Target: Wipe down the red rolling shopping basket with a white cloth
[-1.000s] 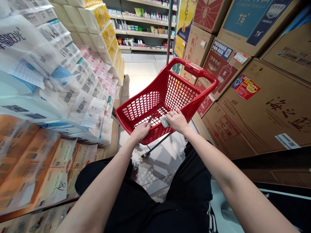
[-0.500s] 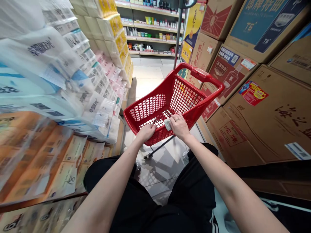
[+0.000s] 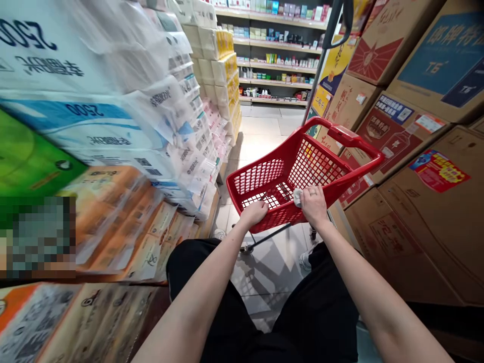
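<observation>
A red plastic shopping cart (image 3: 280, 169) with meshed basket walls stands before my knees, turned at a slant. My left hand (image 3: 254, 213) is closed over the near rim of its basket. Farther right along the same rim, my right hand (image 3: 314, 203), with a ring on one finger, is closed with a small crumpled whitish wad (image 3: 298, 197) under its fingertips. Whether the wad is cloth or tissue I cannot tell. A thin dark item (image 3: 262, 197) shows just beyond my left hand; its kind is too small to make out.
Stacked white tissue packs (image 3: 151, 126) and orange packs (image 3: 124, 222) rise close on the left. Cardboard cartons (image 3: 423, 217) wall the right side. Tiled floor (image 3: 260, 126) runs ahead to shelves (image 3: 280, 63) of small goods. A dark pole (image 3: 323, 60) stands behind the cart.
The view has swung left, so the cart and my hands sit farther right in the picture. Both hands keep their hold at the rim. A green pack has come in at the left.
</observation>
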Demonstrator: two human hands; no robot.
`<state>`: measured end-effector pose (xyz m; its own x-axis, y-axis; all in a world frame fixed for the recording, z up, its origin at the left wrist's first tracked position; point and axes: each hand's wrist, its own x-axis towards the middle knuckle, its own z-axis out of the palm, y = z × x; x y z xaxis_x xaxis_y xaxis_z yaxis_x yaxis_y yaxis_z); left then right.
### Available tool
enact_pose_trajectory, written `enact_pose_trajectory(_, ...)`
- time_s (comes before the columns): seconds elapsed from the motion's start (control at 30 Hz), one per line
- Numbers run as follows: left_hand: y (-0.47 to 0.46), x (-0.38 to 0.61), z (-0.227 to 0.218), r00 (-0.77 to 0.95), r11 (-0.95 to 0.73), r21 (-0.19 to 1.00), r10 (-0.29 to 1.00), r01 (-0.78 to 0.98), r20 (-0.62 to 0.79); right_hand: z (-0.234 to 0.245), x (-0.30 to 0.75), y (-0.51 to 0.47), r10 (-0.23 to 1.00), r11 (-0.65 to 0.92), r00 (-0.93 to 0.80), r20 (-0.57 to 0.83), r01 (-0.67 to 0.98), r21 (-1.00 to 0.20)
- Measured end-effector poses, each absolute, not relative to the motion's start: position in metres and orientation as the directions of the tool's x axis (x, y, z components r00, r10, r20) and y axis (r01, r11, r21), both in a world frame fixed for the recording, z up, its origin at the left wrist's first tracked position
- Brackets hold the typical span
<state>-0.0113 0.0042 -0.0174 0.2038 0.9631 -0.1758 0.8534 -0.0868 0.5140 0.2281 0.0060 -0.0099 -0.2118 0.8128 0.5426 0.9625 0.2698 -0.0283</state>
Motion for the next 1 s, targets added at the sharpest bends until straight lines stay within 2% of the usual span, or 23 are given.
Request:
enact_pose_trajectory(0.27,-0.013,-0.02,-0.012,0.176,-0.06,0.487,0.965,0.871,-0.195,-0.012,0.205,-0.007,0.828,0.237,-0.201,0.524,0.972,-0.001)
enact_pose_trajectory(0.5,-0.032,-0.009,-0.006,0.16,-0.046,0.487,0.968,0.872,-0.194,-0.007,0.213,0.003,0.852,0.268,-0.228,0.47,0.963,-0.018)
enact_pose_trajectory(0.7,-0.039,0.003,-0.003,0.168,-0.048,0.506,0.966,0.861,-0.194,-0.011,0.206,-0.003,0.804,0.24,-0.14,0.577,0.966,-0.1)
enact_pose_trajectory(0.9,-0.039,0.007,-0.003,0.15,-0.033,0.493,0.968,0.87,-0.199,-0.019,0.18,-0.037,0.761,0.376,-0.192,0.619,0.909,-0.18)
enact_pose_trajectory(1.0,-0.036,0.006,-0.003,0.139,-0.02,0.487,0.968,0.873,-0.209,-0.02,0.185,-0.039,0.734,0.469,-0.286,0.616,0.87,-0.155)
